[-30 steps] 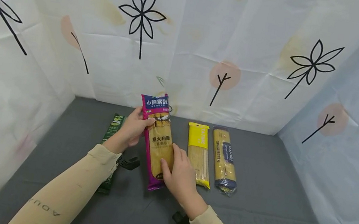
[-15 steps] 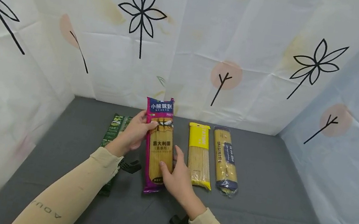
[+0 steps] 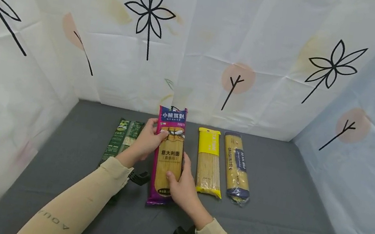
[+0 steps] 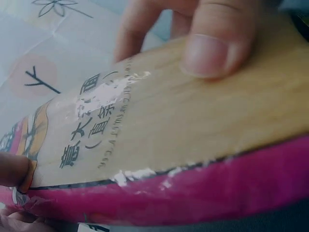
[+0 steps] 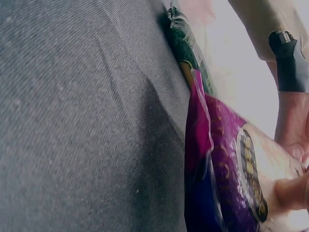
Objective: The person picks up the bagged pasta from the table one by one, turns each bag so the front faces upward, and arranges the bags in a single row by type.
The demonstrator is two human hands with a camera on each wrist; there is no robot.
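A magenta and blue packet of spaghetti (image 3: 169,159) with a clear golden front is held between both hands at the middle of the table, its label facing up. My left hand (image 3: 145,141) grips its upper left edge, thumb on the front. Lower down, my right hand (image 3: 185,186) grips the right edge, thumb lying over the pasta. The left wrist view shows the packet (image 4: 159,130) up close, with the thumb (image 4: 207,55) of the right hand pressing its face. In the right wrist view the packet's purple end (image 5: 227,164) is close over the cloth.
A green packet (image 3: 117,138) lies to the left, partly hidden by the left arm. On the right lie a yellow packet of noodles (image 3: 209,165) and a blue-ended packet of spaghetti (image 3: 236,165). Grey cloth (image 3: 289,215) covers the table; a patterned white curtain (image 3: 199,45) stands behind.
The magenta packet has shifted right and slightly toward me, turning from tilted to nearly straight. Both hands have moved with it, and more of the green packet shows.
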